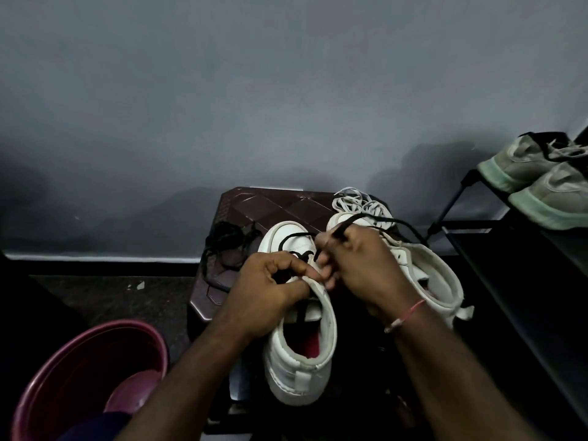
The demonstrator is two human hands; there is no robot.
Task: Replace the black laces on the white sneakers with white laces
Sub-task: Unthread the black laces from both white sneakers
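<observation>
Fingers (323, 241) of the right hand (359, 265): curled together, pinching the black lace (296, 236) just above the front of the near sneaker (302, 361). One strand loops from the pinch over the toe, another trails off to the right.
Fingers (286, 264) of the left hand (267, 291): curled, thumb and forefinger clamped on the top edge of that sneaker's tongue — steadying the shoe.
Lace position: it seems threaded in the lower eyelets, but both hands hide them, so I cannot tell how many rows are left.
How the lace handles: light, limp and thin. It should slide out with a gentle pull, though it may snag at an eyelet; best pinched close to the eyelet, not far along the slack.
How the sneaker handles: light, with soft high walls that fold under pressure — the tongue or collar rim looks like the firm place to hold.
Second sneaker (429, 275): tilted, just right of the right hand, no lace visible in it.
White laces (353, 202): a loose heap on the stool (254, 202) behind the second sneaker, apart from both hands.
Loose black lace (222, 246): heaped on the stool left of the near sneaker's toe, probably the one already removed.
Surroundings: pink tub (79, 361) at lower left; shoe rack (509, 249) at right carrying a grey pair (541, 173).
</observation>
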